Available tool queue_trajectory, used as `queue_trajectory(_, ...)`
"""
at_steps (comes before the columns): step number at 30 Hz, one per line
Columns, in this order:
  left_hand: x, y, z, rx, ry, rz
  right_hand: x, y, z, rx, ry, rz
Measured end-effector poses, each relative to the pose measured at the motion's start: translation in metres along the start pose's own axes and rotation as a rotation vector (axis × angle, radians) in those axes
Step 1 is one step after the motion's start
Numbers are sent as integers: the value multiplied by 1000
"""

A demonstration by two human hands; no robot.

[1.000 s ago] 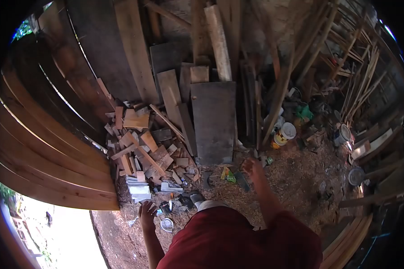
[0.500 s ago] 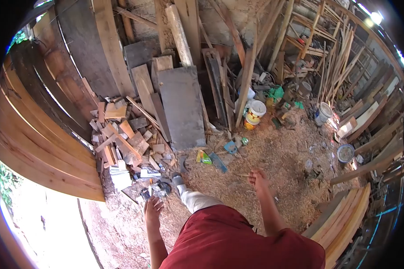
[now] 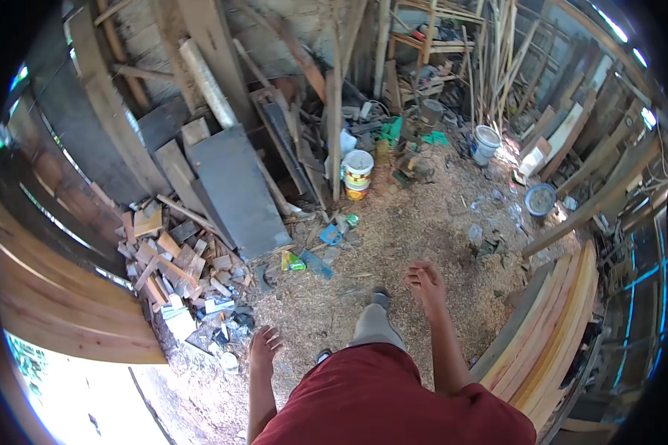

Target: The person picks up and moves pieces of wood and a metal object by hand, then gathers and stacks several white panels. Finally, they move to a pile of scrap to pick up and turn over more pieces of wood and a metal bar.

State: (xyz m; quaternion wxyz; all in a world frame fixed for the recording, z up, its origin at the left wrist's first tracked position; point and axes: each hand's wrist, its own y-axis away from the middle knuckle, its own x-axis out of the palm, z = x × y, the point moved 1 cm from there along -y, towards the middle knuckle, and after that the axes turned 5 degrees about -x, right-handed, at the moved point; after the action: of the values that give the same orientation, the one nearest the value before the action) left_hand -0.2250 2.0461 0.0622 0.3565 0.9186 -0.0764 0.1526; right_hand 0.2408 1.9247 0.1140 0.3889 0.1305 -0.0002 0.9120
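Note:
My left hand (image 3: 264,346) hangs at the lower middle with its fingers spread and nothing in it. The closest items to it are a scatter of small debris and a white round piece (image 3: 229,363) on the floor. My right hand (image 3: 425,282) is held out over the wood shavings, its fingers loosely bent and apart, with nothing visible in it. On the floor to its left lies a thin pale sliver of wood (image 3: 361,275). One shoe (image 3: 381,298) shows in front of my body.
Wood offcuts (image 3: 178,256) are heaped at left, beside a leaning grey board (image 3: 237,189). Paint buckets (image 3: 357,172) and another white bucket (image 3: 485,144) stand farther back, with a round basin (image 3: 540,200) at right. Long planks (image 3: 545,319) lie stacked at lower right.
The view has shifted right and forward, with the other foot now ahead. A thin stick at my right hand's fingertips no longer shows there, and those fingers have loosened.

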Motion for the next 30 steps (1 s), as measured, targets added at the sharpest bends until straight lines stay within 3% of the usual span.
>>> queue_trajectory(5, 119, -53, 23, -26, -123, 110, -127, -22, -2, -6, 143, -101)
queue_trajectory(8, 219, -103, 48, -140, -263, 186, -218, -36, 11, -50, 258, -203)
queue_trajectory(12, 397, -154, 71, -177, -318, 403, -325, -40, 50, -64, 310, -392)
queue_trajectory(15, 526, -150, 65, -134, -306, 537, -389, -54, 78, -55, 302, -494)
queue_trajectory(17, 580, -152, 67, -110, -275, 591, -415, -70, 106, -64, 352, -527)
queue_trajectory(19, 613, -163, 72, -17, -392, 636, -429, -92, 133, -102, 327, -604)
queue_trajectory(21, 624, -189, 83, -61, -408, 614, -441, -113, 145, -133, 291, -636)
queue_trajectory(23, 618, -233, 107, -281, -269, 455, -451, -137, 147, -163, 246, -671)
queue_trajectory(25, 601, -274, 126, -340, -194, 428, -460, -160, 142, -135, 247, -698)
queue_trajectory(27, 597, -301, 132, -494, 132, 174, -471, -185, 135, -107, 271, -706)
queue_trajectory(30, 568, -381, 158, -486, 188, 36, -492, -222, 131, -95, 312, -733)
